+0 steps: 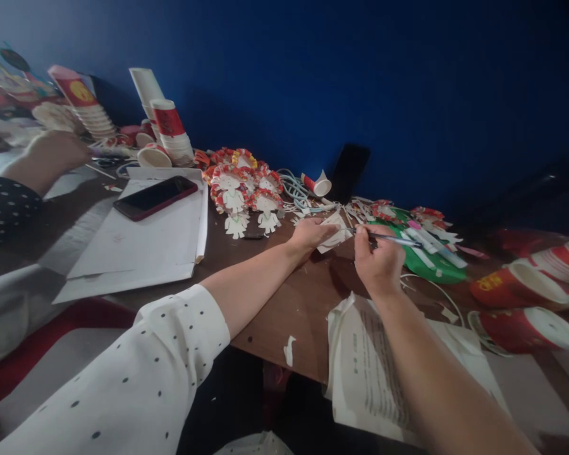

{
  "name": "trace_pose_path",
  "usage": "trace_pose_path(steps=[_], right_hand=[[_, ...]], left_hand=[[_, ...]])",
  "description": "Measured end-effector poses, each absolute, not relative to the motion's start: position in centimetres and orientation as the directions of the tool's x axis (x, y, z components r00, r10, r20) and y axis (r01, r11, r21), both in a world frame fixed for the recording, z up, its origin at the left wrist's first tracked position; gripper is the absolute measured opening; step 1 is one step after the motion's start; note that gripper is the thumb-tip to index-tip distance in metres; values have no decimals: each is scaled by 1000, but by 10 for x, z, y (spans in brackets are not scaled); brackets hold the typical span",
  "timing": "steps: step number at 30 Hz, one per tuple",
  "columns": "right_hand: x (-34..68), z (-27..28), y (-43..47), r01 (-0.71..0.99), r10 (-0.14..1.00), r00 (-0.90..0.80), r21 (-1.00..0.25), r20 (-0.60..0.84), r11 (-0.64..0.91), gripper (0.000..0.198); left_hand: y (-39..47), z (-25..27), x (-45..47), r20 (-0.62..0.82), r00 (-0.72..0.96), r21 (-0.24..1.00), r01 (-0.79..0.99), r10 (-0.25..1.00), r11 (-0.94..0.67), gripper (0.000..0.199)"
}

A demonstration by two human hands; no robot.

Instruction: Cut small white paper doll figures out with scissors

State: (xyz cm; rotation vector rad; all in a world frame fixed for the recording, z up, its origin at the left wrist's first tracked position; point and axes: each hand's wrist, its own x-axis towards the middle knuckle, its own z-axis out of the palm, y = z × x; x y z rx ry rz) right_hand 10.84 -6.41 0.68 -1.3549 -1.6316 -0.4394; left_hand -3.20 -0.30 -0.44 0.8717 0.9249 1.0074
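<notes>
Gripping pen [401, 240], right fingers [361, 241] closed; left fingers [313, 231] nearly together, holding white paper [337, 239].

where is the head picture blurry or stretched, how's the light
Head view: edges smear and stretch, as on the red paper cups at right and the co-worker's hand at left; head view: dim light, blue wall darkening toward the right.

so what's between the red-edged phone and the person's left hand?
In the head view, a cluster of white paper figures lies between the red-edged phone and the left hand, with some brown tabletop showing.
</notes>
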Motion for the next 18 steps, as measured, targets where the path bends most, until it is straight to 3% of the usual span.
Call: trace_pose_path(steps=[18], right_hand=[[105, 5, -65, 910, 532, -31, -196, 846, 366, 25]], left_hand=[[-6, -3, -31, -221, 225, 911, -300, 949, 284, 12]])
